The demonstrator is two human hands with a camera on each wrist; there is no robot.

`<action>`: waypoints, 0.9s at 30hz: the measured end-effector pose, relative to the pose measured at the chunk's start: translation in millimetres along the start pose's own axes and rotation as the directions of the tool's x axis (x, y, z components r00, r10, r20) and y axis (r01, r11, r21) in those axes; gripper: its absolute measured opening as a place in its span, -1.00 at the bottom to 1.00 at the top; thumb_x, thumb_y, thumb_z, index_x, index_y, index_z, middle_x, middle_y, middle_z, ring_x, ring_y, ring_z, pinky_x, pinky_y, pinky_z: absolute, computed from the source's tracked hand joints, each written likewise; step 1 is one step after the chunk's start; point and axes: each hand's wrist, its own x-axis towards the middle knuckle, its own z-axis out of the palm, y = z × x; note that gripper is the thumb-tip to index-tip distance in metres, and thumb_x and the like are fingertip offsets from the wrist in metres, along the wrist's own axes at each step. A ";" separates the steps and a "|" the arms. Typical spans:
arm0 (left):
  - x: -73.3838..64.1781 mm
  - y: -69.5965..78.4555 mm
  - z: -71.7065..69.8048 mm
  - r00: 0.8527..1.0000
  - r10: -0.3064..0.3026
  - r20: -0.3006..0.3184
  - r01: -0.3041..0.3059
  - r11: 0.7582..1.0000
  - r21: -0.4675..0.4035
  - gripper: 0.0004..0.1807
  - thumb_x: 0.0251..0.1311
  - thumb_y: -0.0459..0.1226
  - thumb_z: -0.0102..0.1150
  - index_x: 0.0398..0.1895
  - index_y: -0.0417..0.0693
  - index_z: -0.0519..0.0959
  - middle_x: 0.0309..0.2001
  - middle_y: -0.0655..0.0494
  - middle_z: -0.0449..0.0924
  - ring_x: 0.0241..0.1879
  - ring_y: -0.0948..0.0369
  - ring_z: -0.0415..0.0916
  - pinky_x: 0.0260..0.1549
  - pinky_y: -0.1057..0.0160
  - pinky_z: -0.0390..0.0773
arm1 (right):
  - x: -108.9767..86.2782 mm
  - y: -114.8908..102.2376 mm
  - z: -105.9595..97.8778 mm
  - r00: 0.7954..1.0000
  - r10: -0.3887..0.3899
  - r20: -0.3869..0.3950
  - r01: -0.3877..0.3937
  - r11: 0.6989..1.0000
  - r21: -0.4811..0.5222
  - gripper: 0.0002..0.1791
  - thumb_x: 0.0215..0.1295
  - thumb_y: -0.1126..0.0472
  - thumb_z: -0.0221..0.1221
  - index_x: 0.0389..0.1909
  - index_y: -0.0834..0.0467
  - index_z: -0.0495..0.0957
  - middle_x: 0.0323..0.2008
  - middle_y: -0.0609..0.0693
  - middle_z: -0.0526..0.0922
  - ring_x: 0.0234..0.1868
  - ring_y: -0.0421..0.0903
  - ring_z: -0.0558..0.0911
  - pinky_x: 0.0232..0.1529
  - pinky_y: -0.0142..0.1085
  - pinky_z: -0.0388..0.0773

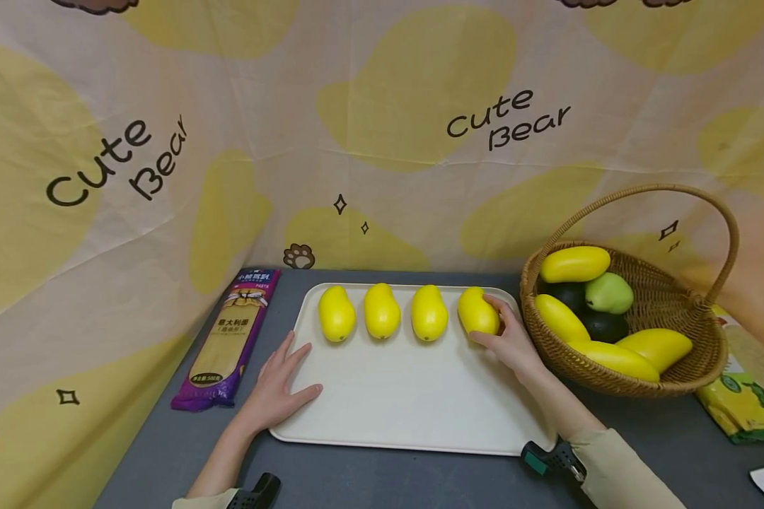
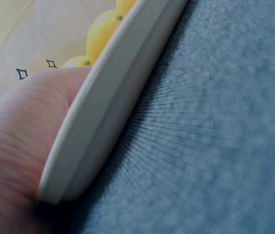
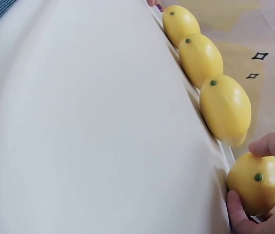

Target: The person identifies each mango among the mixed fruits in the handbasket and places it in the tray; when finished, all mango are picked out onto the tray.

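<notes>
At the right end of a row on the white tray [image 1: 395,403], my right hand [image 1: 512,343] grips a yellow mango [image 1: 476,311]. Its thumb and fingers lie on either side of the fruit, as the right wrist view shows at the mango [image 3: 254,183] with its green stem spot. Three more mangoes stand to the left in the row: the leftmost mango [image 1: 337,314], a second mango [image 1: 382,311] and a third mango [image 1: 429,313]. My left hand [image 1: 280,389] rests on the tray's left edge, fingers spread and holding nothing.
Right of the tray stands a wicker basket [image 1: 707,353] with yellow mangoes, a green pear-like fruit [image 1: 609,293] and dark green fruits. A pasta packet [image 1: 229,339] lies to the left. A yellow-green bag [image 1: 751,396] lies behind the basket's right side. A printed curtain hangs behind.
</notes>
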 end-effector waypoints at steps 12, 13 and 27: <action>-0.1 -1.1 0.9 1.000 0.002 -0.003 -0.002 1.000 0.002 -0.14 0.12 0.03 0.30 0.44 -0.16 0.26 0.53 -0.25 -0.20 0.42 -0.35 -0.18 0.24 -0.45 -0.21 | -0.5 0.4 1.7 1.000 0.009 -0.016 -0.009 1.000 -0.005 -0.03 0.19 0.19 0.33 0.52 0.14 -0.02 0.44 0.23 0.06 0.36 0.17 0.18 0.35 0.06 0.10; -0.2 -1.2 0.9 1.000 0.003 -0.003 -0.003 1.000 0.003 -0.14 0.12 0.03 0.30 0.44 -0.16 0.26 0.53 -0.25 -0.20 0.43 -0.34 -0.18 0.25 -0.45 -0.21 | -0.7 0.1 1.8 1.000 0.010 -0.018 -0.010 1.000 -0.004 -0.03 0.19 0.19 0.33 0.52 0.15 -0.03 0.44 0.23 0.06 0.36 0.17 0.18 0.35 0.05 0.10; -0.4 -0.5 0.5 1.000 0.009 -0.001 -0.009 1.000 -0.004 -0.14 0.12 0.02 0.30 0.43 -0.17 0.26 0.53 -0.25 -0.20 0.43 -0.33 -0.19 0.26 -0.42 -0.23 | -22.2 -8.1 0.8 1.000 0.005 0.001 -0.005 0.996 -0.091 0.01 0.26 0.14 0.28 0.53 0.21 -0.18 0.48 0.29 -0.13 0.46 0.27 -0.01 0.42 0.10 -0.02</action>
